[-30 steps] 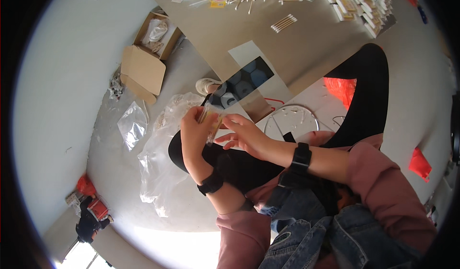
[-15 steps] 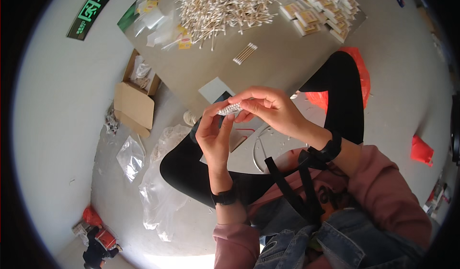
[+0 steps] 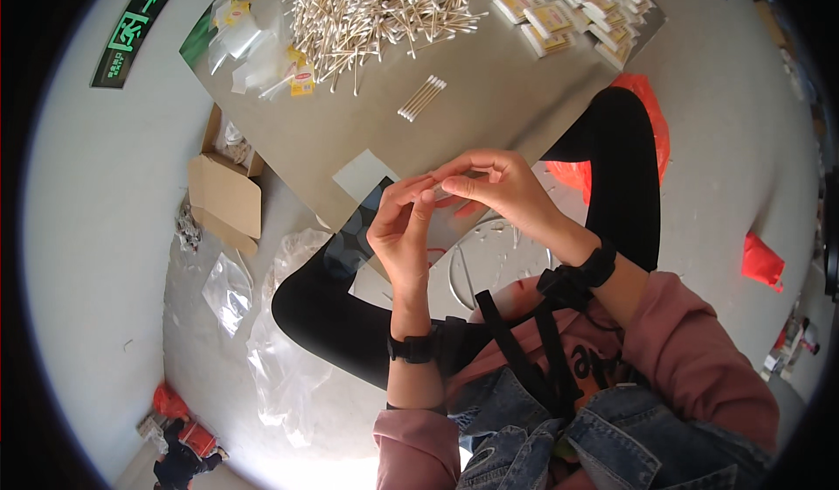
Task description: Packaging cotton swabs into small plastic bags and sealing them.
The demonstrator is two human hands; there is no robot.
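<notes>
Above my lap, my left hand [image 3: 402,232] and my right hand [image 3: 502,189] meet, fingers and thumbs curled toward each other. Between the thumbs and fingertips they pinch a small bundle of cotton swabs [image 3: 440,193]; only a pale sliver of it shows, the rest is covered by my fingers. On the metal tabletop [image 3: 306,132] ahead lies a short row of cotton swabs [image 3: 422,99], side by side. Beyond it rises a big loose heap of cotton swabs [image 3: 376,18].
Stacked small packs with yellow labels [image 3: 551,20] fill the table's far right. Clear plastic bags [image 3: 249,44] lie at its far left. A white card [image 3: 365,174] rests near the table's close edge. An open cardboard box [image 3: 225,195] and plastic sheeting [image 3: 284,359] are on the floor.
The swab bundle's white tips, visible between my hands before, are now mostly hidden behind my fingers. The view has shifted slightly, so the table appears farther left.
</notes>
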